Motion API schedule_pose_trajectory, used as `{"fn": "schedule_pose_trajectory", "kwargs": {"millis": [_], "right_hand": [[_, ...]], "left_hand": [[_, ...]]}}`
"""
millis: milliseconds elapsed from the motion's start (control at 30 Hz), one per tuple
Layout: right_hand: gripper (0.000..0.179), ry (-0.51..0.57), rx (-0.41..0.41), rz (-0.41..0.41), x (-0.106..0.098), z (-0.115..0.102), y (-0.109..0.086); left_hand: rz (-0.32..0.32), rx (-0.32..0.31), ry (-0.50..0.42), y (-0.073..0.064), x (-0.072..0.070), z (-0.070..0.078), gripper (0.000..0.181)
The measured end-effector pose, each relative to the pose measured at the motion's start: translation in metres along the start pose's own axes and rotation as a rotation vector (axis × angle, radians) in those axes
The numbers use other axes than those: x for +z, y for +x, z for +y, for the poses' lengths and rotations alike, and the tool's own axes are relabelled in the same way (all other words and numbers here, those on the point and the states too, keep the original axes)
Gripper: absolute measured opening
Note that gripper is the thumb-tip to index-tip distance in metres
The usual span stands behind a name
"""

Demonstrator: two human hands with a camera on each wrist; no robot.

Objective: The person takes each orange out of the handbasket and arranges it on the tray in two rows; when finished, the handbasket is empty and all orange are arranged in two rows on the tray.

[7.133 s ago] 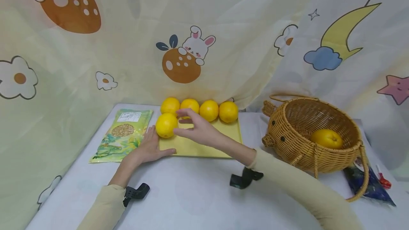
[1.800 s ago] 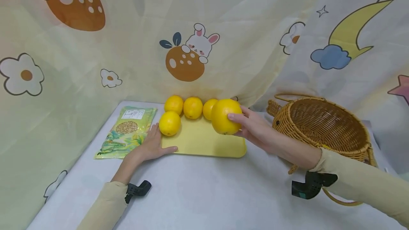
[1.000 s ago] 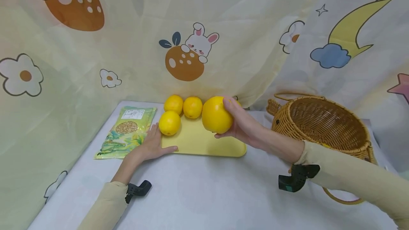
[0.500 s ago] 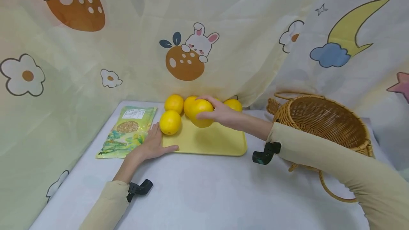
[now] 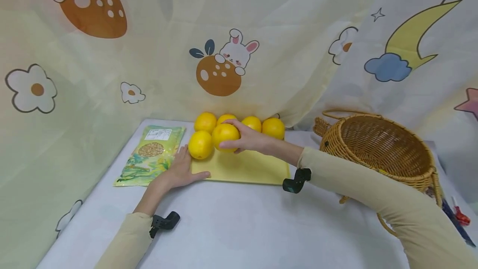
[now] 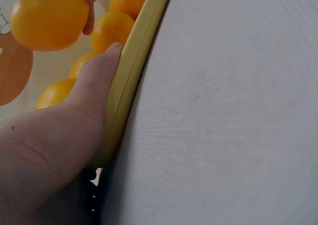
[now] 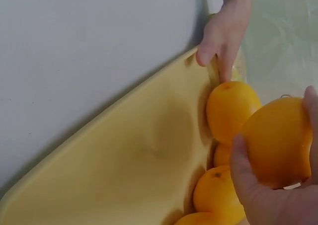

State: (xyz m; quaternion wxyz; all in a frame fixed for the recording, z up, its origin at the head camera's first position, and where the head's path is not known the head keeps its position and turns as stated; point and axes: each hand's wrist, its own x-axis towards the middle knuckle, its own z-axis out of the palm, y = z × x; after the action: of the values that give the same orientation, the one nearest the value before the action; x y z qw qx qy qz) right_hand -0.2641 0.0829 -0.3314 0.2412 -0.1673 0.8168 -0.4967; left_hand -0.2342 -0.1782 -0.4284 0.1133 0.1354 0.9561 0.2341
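Observation:
In the head view my right hand [image 5: 248, 138] grips an orange [image 5: 225, 137] just above the yellow tray [image 5: 242, 169], thumb in front and fingers over the top. A second orange [image 5: 200, 145] sits at the tray's left end, close beside the held one. Behind them, several more oranges [image 5: 273, 128] stand in a row along the back edge. My left hand [image 5: 179, 171] rests against the tray's left front corner, its fingers along the left side. The left wrist view shows its thumb [image 6: 94, 81] lying straight by the tray's rim [image 6: 131, 66].
A green-yellow packet [image 5: 151, 155] lies left of the tray. At the right stands a wicker basket [image 5: 373, 148] shaped like an animal; a bit of yellow shows at its near wall. A dark packet and a small red item [image 5: 462, 217] lie beyond it. A printed cloth hangs behind.
The orange seen in the basket earlier no longer shows there. My right hand has carried an orange from the tray's right end leftward and lowered it beside the front-left orange. The left hand stays put.

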Motion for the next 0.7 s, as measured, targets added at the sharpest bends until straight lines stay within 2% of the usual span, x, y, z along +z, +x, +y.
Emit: {"fn": "schedule_pose_trajectory", "kwargs": {"millis": [233, 400, 500, 567, 700], "right_hand": [[0.073, 0.138, -0.020, -0.001, 0.008, 0.009, 0.007], [0.068, 0.326, -0.005, 0.020, 0.016, 0.011, 0.011], [0.061, 0.393, -0.012, 0.032, 0.020, 0.009, 0.012], [0.057, 0.392, -0.021, 0.044, 0.022, 0.009, 0.014], [0.057, 0.301, -0.031, 0.097, 0.025, 0.011, 0.019]], "left_hand": [[0.008, 0.019, 0.006, 0.000, 0.001, 0.000, 0.122], [0.002, 0.021, 0.006, 0.001, 0.003, 0.000, 0.123], [-0.002, 0.011, 0.009, 0.001, 0.003, 0.000, 0.123], [-0.001, 0.010, 0.005, 0.001, 0.002, 0.000, 0.123], [0.003, 0.017, 0.003, 0.001, 0.001, 0.000, 0.122]]}}
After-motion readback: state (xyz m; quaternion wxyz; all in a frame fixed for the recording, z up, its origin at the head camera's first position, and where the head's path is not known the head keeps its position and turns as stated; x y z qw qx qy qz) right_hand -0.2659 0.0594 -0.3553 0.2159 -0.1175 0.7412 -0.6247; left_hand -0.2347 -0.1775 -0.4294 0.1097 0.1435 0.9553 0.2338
